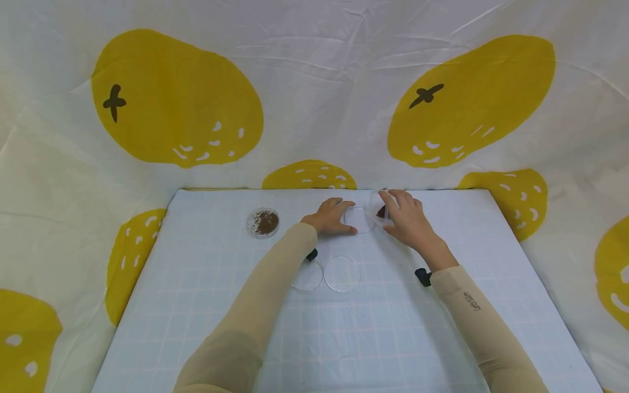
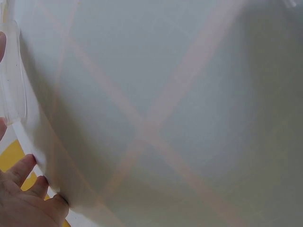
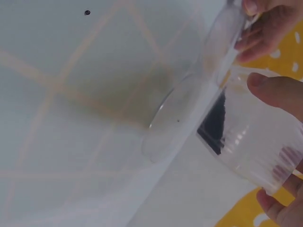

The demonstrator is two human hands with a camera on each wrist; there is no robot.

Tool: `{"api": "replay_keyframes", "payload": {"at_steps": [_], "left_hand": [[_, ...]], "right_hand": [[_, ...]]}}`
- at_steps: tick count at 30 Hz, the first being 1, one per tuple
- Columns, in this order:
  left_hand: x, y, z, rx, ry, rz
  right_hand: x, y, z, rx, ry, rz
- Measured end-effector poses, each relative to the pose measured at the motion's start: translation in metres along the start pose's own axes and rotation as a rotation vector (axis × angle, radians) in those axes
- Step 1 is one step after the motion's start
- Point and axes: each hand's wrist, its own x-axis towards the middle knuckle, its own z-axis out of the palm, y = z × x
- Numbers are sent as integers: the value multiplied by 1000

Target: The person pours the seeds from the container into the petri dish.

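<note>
My right hand grips a clear plastic cup with thumb and fingers on its sides. The cup is tilted, and dark powder lies along its lower side. Just left of it, my left hand holds a clear petri dish by the rim between thumb and fingers. Nearer me, two clear round dishes lie side by side, a left one partly behind the left sleeve and a right one. The left wrist view shows fingers and a clear container only at its edge.
A petri dish with brown powder stands to the left of my left hand. All of this is on a table with a pale checked cloth. Behind hangs a white sheet with yellow fruit prints, close to the table's far edge.
</note>
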Motion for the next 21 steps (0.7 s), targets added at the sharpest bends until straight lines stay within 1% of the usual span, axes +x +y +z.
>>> {"api": "replay_keyframes", "payload": {"at_steps": [6, 12, 16, 21], "left_hand": [[2, -1, 2, 9, -1, -3], [3, -2, 2, 24, -6, 17], [2, -2, 1, 25, -1, 27], [-1, -1, -1, 15, -3, 20]], "right_hand": [[2, -1, 4, -26, 0, -34], [3, -3, 5, -55, 12, -58], [4, -3, 5, -80, 37, -81], [6, -4, 7, -102, 43, -95]]}}
